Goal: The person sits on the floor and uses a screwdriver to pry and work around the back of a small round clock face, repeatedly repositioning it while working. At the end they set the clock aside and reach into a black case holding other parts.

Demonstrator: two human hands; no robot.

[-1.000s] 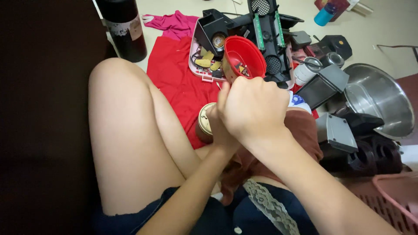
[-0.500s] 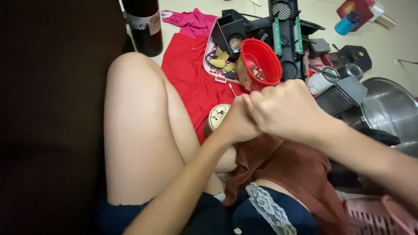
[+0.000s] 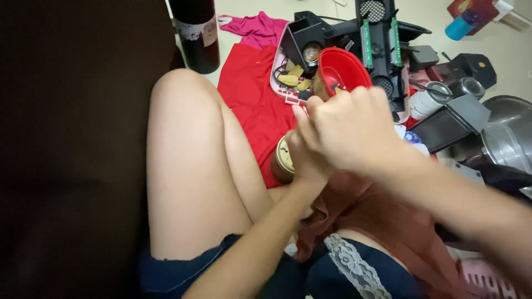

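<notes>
My left hand [image 3: 303, 161] reaches up from the lower middle and grips a small round gold tin [image 3: 283, 160] just above my bare knee. My right hand [image 3: 350, 128] comes in from the right with its fingers curled. It lies over my left hand and hides most of it, and whatever is under its fingers is hidden too. A brown cloth [image 3: 382, 218] lies across my lap beneath both hands. Right behind my right hand stands a red plastic bowl [image 3: 341, 69].
A red cloth [image 3: 249, 105] is spread on the floor, with a pink one [image 3: 256, 29] behind it. A dark bottle [image 3: 195, 33] stands at the back left. A pink tray [image 3: 277, 83] with small parts, black machine parts [image 3: 382, 33], a steel bowl [image 3: 507, 138] and a pink basket [image 3: 487, 274] crowd the right.
The camera view has shifted, so everything sits further right in the picture. Both hands stay pressed together at the gold tin. My right forearm is now blurred.
</notes>
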